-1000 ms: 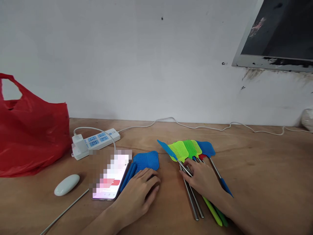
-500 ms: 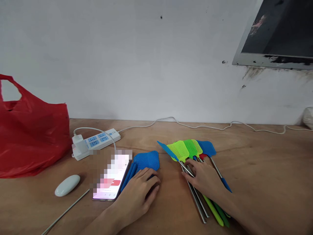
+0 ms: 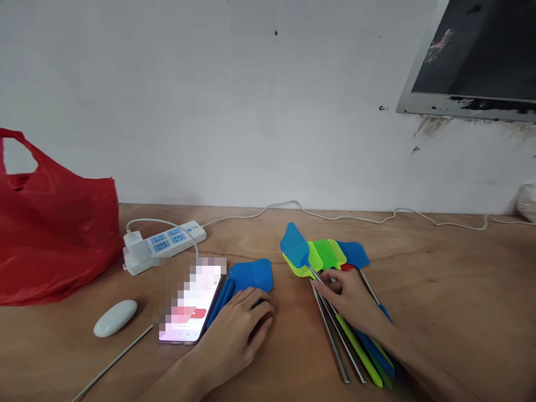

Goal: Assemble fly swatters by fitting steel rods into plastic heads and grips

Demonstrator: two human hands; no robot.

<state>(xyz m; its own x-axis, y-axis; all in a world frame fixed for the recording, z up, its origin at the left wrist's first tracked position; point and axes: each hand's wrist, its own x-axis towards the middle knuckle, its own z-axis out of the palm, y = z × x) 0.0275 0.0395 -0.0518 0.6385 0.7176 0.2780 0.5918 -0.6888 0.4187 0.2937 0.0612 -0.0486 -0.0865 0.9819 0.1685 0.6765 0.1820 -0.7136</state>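
Note:
My right hand pinches the metal shaft of a blue fly swatter between thumb and fingers. Its head faces up and leans over a yellow-green fly swatter. Beside and under that hand lie a green fly swatter, another blue fly swatter and a bit of red. Bare steel rods and coloured handles fan toward me. My left hand rests on the table, fingers lying loosely over the lower edge of blue fly swatters; its fingertips are partly hidden.
A lit phone lies left of my left hand, with a white power strip behind it. Further left are a white oval object and a red plastic bag. A white cable runs along the wall.
The blue fly swatter in my right hand has turned from edge-on to face-up, its head rising slightly. A blue handle now shows under my right forearm. My left hand stays put.

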